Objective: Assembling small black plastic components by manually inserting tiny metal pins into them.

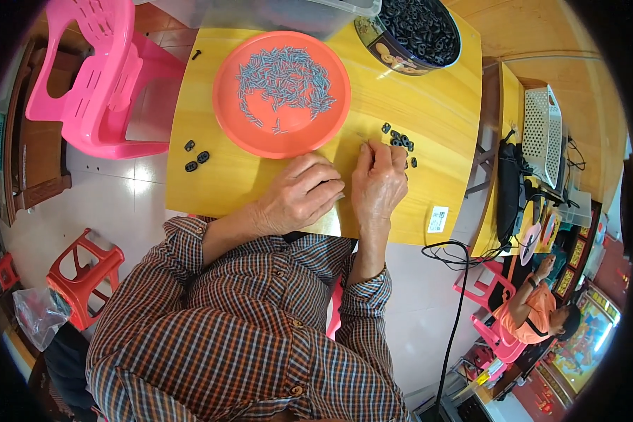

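Roughly upper centre of frame: small grey screw-like pieces (288, 74) spread in round orange plate (228, 125). Left hand (301, 193) just below plate, centre; fingers curled, cannot tell if grasping anything. Right hand (381, 181) right of centre, thumb and fingers drawn together; cannot tell what, if anything, pinched. Black parts (397, 135) clustered beside it. Three black pieces (202, 157) left of centre. Tin (404, 65) of black bits upper right. Pink chair (116, 91) upper left.

- Round orange-red plastic plate (260, 141): flat on the yellow wood-grain table (376, 95).
- Slim silver-grey metallic screws (286, 74): spread loosely across the plate, pointing every way.
- Small black oval plastic pieces (397, 135): clustered right of the plate; three more lie left of it.
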A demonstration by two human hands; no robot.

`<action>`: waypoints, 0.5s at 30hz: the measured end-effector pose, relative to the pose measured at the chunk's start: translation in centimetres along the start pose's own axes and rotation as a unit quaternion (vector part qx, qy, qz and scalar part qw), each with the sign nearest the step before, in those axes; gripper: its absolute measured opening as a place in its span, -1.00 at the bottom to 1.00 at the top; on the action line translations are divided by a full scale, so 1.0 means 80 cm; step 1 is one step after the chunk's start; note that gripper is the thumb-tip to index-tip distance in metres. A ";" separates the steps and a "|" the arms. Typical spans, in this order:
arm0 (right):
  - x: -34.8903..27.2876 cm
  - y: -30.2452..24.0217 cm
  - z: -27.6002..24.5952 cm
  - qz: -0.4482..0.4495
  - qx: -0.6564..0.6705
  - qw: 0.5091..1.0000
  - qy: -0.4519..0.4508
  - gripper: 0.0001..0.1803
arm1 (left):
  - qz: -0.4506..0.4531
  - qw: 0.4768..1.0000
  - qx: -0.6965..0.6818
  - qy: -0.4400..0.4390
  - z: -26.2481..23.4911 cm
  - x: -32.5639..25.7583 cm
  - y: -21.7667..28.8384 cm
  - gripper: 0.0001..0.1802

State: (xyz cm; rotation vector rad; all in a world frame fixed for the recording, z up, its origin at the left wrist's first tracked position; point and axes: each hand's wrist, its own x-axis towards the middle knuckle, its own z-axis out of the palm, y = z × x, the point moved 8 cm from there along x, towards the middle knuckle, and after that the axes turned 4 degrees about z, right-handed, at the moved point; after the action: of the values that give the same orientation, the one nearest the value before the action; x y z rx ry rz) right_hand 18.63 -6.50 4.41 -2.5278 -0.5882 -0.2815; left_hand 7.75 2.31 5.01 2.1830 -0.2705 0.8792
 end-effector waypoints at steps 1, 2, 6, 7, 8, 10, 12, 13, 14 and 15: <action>0.001 0.000 0.003 0.006 -0.012 1.000 -0.009 -0.92 | 0.000 1.000 0.000 0.001 -0.001 0.001 0.000 -0.69; 0.002 0.001 0.006 0.011 -0.024 1.000 -0.017 -0.92 | -0.004 1.000 -0.003 -0.001 -0.002 0.002 0.000 -0.70; 0.003 0.004 0.009 0.009 -0.016 1.000 -0.019 -0.93 | -0.012 1.000 -0.015 0.002 -0.003 0.003 0.001 -0.70; 0.003 0.003 0.011 -0.003 -0.024 0.999 -0.028 -0.93 | -0.009 1.000 -0.017 0.003 -0.004 0.005 0.001 -0.70; 0.003 0.002 0.014 -0.015 -0.031 0.999 -0.037 -0.92 | -0.010 1.000 -0.014 0.000 -0.005 0.006 0.002 -0.70; 0.001 0.001 0.016 -0.015 -0.057 0.997 -0.044 -0.91 | -0.008 1.000 -0.014 -0.002 -0.004 0.005 0.003 -0.71; -0.002 -0.005 0.013 -0.020 -0.049 0.997 -0.063 -0.89 | -0.040 0.999 -0.014 0.015 -0.006 0.001 -0.005 -0.73; -0.006 -0.005 0.004 -0.018 -0.051 0.997 -0.061 -0.89 | -0.038 0.999 -0.016 0.015 -0.004 0.001 -0.003 -0.73; -0.013 -0.007 -0.005 -0.021 0.020 0.997 -0.068 -0.90 | -0.084 0.995 -0.045 0.033 -0.005 0.000 -0.010 -0.74; -0.020 -0.007 -0.013 -0.024 0.092 0.993 -0.075 -0.92 | -0.130 0.987 -0.074 0.049 -0.006 -0.001 -0.017 -0.76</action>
State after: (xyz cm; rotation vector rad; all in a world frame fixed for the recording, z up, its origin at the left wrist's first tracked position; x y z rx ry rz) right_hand 16.85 -7.20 5.07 -2.3719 -0.7015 -0.0519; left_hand 8.05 3.59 4.40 1.9756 -0.0011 0.7903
